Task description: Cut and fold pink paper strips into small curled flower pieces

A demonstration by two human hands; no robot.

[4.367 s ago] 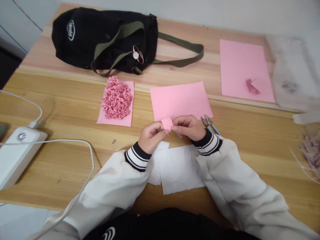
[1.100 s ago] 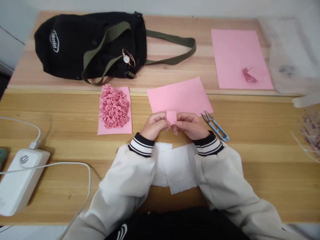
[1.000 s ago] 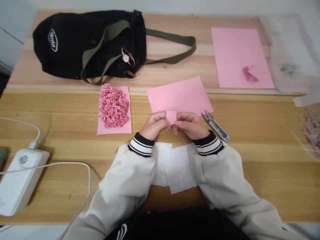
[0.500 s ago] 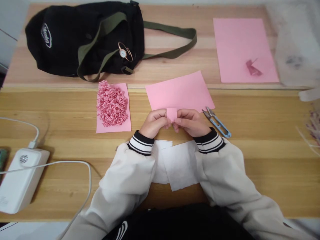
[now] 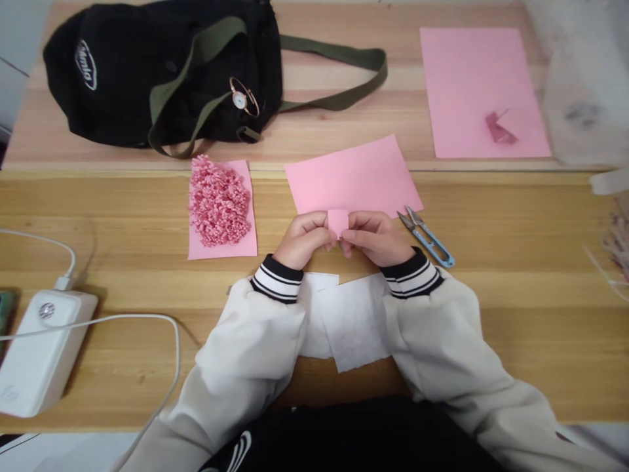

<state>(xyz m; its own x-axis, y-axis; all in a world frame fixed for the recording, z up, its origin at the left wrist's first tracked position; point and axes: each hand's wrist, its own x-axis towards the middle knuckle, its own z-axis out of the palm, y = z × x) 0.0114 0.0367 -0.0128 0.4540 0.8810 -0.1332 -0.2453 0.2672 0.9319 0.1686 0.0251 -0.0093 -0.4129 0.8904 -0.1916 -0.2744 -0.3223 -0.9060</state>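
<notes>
Between my two hands is a small pink paper piece (image 5: 338, 221), pinched at its lower edge. My left hand (image 5: 305, 238) is closed on its left side, and my right hand (image 5: 376, 237) grips it from the right. Just beyond the hands lies a larger pink sheet (image 5: 354, 174). Blue-handled thread snips (image 5: 432, 244) rest with parted blades to the right of my right hand. On the left, a heap of pink stamens (image 5: 219, 202) covers much of a pink card (image 5: 246, 236). White paper sheets (image 5: 354, 321) lie between my forearms.
A black bag (image 5: 122, 72) with green straps and a watch (image 5: 240, 100) lies at the back left. Another pink sheet (image 5: 476, 85) and a translucent plastic bag (image 5: 580, 85) are at the back right. A white power bank (image 5: 49, 354) with cables sits at the left.
The whole view has shifted slightly, with things appearing a little higher in the picture. Both hands keep nearly the same hold on the small pink paper.
</notes>
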